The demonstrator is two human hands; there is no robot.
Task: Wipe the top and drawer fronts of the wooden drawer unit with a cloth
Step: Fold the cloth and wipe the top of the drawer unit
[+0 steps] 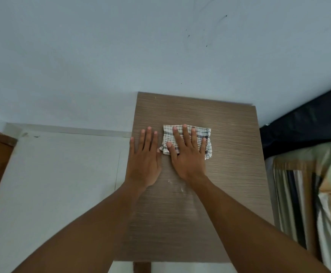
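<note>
Wooden top (229, 174); right hand (188, 154) flat on cloth (207, 134); left hand (145, 158) spread beside.

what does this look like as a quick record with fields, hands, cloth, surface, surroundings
surface: wooden drawer unit top, seen from above
cloth: checked cloth, folded, lying flat on the top
right hand: palm down on the cloth, fingers spread
left hand: flat on the bare top beside the cloth, near the unit's left edge
residue: pale smear just behind the hands
drawer fronts: not in view
surroundings: wall behind, bedding to the right
</note>
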